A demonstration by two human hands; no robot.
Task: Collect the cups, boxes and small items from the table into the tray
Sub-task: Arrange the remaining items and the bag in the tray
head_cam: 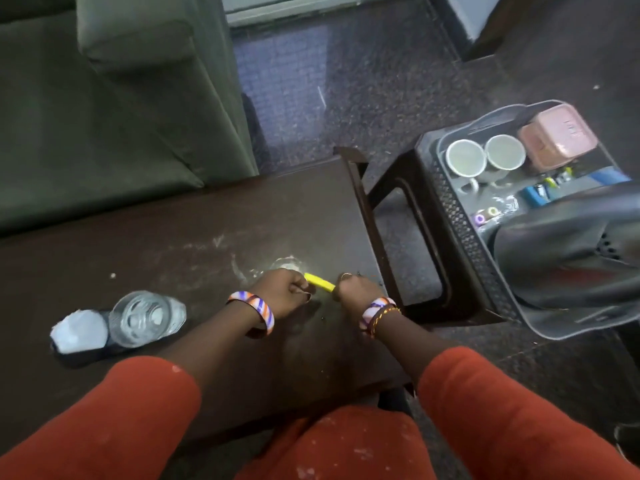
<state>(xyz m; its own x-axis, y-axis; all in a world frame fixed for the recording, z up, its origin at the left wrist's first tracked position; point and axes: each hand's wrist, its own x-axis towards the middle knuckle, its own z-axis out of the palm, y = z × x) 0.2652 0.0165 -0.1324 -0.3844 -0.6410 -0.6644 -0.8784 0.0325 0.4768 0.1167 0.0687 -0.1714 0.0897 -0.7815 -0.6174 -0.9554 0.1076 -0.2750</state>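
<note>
A small yellow stick-like item (319,282) spans the gap between my two hands over the dark brown table (173,244). My left hand (282,294) and my right hand (356,289) are both curled, each gripping one end of it. To the right, a grey tray (446,202) rests on a dark stool. The tray holds two white cups (465,158) (505,152), a pink box (557,140) and several small coloured items (533,195). A clear glass (140,318) stands on the table at the left, beside a white object (79,330).
A green sofa (121,98) runs behind the table. The dark plastic stool (415,216) stands close against the table's right end. A dark bag or cloth (568,258) lies over the tray's near part. White smears mark the tabletop near my hands.
</note>
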